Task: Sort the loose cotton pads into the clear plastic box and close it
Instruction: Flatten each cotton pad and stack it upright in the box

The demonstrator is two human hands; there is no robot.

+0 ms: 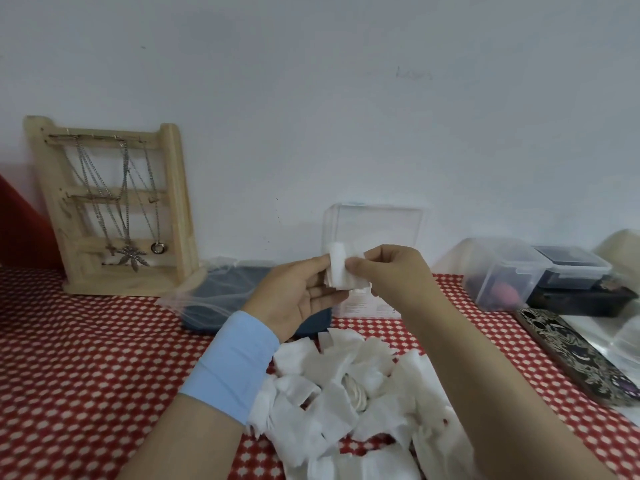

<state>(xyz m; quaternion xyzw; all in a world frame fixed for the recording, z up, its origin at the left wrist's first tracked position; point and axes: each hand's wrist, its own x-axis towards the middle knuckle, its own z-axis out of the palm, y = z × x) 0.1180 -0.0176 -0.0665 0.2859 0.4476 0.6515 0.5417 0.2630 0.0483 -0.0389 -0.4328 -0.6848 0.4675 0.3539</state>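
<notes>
- My left fingers (311, 266) and right fingertips (358, 263) meet on a small stack of white square cotton pads (341, 271); both sets are narrow, pinching the stack from either side.
- My left hand (294, 299) lies palm up under the stack, with the thumb and forefinger on its left edge.
- My right hand (391, 271) comes in from the right, knuckles up, its fingers curled onto the stack's right edge.
- I hold the stack in the air, apart from the table.
- A pale blue band (232, 365) wraps my left wrist.
- Just behind my hands stands the clear plastic box (374, 226), its lid raised against the white wall (311, 98). My hands hide most of the base, so I cannot tell what lies in it.
- Below my wrists, nearer to me, the heap of loose white cotton pads (346, 393) is spread on the red cloth with white dots (86, 358).
- Left of the box lies a flat dark blue thing in a clear plastic bag (239, 292).
- Further left, a pale wooden rack hung with silver chains (110, 209) leans at the wall.
- On the right are a clear lidded tub (502, 271), a black box with a clear lid (571, 271) beside it, and a dark patterned phone case (581, 358) nearer to me.
</notes>
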